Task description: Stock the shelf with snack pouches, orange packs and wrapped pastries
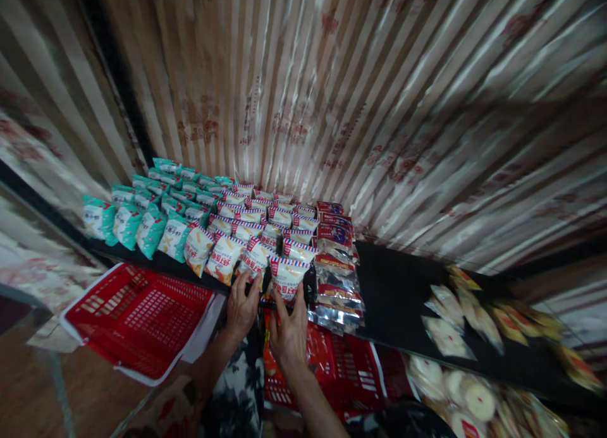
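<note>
Reaches with both bare hands to the front edge of a black shelf (389, 286), at the right end of the front row of white snack bags with red lettering and striped top edges. Applies the right hand (290, 334), digits spread, to the lower part of the rightmost front white bag (288, 273); cannot tell from this view whether gripped or merely touched. Sets the left hand (243, 306), fingers bent, at the lower front of the adjacent white bag (256, 255); cannot tell the firmness of contact there either. Located left of the white bags: several rows of teal snack bags (152, 231). Located directly right: a column of overlapping dark red and silver packets (336, 248). Positioned farther right on the shelf: clear-wrapped pale packets (448, 337) and yellow packets (509, 324). Visible below, at left: a red plastic basket (137, 311) with a white rim. Visible below the shelf edge, near the right forearm: a second red basket (353, 368). Grouped at lower right: round pale packaged items (480, 401). Hung behind: pleated striped sheeting (294, 78) with red print.
</note>
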